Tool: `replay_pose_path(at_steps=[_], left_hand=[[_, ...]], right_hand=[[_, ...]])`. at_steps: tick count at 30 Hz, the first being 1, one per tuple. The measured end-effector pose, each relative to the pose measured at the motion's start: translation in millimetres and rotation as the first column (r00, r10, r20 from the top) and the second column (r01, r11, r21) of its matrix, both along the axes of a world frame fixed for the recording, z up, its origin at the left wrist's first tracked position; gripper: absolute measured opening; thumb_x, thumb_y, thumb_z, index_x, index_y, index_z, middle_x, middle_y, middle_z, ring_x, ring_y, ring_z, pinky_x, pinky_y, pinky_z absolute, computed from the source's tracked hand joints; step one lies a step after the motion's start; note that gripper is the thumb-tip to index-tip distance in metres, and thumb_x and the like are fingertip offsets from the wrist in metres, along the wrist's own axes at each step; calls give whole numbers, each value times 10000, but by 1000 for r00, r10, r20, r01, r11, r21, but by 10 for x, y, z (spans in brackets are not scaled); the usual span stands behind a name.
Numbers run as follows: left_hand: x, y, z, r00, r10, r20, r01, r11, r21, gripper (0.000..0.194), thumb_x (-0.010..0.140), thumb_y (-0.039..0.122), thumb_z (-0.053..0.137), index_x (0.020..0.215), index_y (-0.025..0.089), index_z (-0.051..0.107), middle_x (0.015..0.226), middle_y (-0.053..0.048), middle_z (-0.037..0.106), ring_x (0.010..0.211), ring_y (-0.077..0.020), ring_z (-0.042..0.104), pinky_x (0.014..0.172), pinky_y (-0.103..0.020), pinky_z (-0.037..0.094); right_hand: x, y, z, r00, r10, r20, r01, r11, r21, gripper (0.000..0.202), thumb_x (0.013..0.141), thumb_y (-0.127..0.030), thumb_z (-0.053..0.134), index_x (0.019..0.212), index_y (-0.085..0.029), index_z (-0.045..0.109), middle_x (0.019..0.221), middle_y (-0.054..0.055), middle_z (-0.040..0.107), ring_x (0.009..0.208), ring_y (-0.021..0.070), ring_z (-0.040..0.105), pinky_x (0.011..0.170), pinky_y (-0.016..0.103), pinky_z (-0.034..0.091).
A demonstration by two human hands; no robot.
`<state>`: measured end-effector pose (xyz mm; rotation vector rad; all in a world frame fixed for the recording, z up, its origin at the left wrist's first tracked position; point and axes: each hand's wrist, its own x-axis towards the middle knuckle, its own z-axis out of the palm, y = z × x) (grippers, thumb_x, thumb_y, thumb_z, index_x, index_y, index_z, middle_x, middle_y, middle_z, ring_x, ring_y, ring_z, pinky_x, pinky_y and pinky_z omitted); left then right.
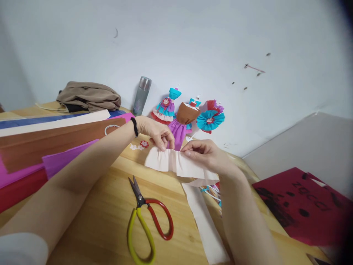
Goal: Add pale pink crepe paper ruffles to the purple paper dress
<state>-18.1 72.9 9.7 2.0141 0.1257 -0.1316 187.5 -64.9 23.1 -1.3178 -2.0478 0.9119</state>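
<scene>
Left hand [154, 133], right hand [205, 154] close together, fingers pinched, forearms converging.

Bare wooden table [110, 206] lies open below and between the two forearms, broken only by scissors [147, 224] lying flat just beneath the left hand [154, 134]. Left of that hand, stacked coloured paper sheets [55, 143] cover the tabletop. Just beyond both hands, paper dresses [183, 117] and a flask [142, 95] stand against the wall, closing the way forward. Below the right hand [205, 154], a pale paper strip [204, 221] trails across the table. Further right, past the table edge, sits a red bag [303, 206]
</scene>
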Motion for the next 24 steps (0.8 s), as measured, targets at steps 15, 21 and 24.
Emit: replay_pose_path(at_steps=[15,21,24], left_hand=[[-3,108,-112,995,47,-85,-42,997,57,338,612,210,770,942,183,704,672,24,692,584,-116,583,543,-196,427],[-27,110,-89,990,100,-100,-90,991,94,101,592,139,691,685,158,658,557,27,616,511,-101,520,499,-195,403],[-49,108,-105,985,129,-112,-119,989,85,109,592,106,659,689,156,651,522,38,585,476,-92,500,468,-184,381]], right_hand=[[41,63,-56,996,7,91,-6,1000,-8,323,793,-471,656,696,-164,627,627,-8,523,546,93,405,487,237,316],[56,75,-56,994,16,109,-14,1000,-28,309,796,-459,648,692,-170,622,638,-1,528,559,98,407,493,245,309],[46,91,-85,994,13,110,-5,998,-69,297,795,-445,650,695,-168,617,632,-6,510,550,95,396,485,245,297]])
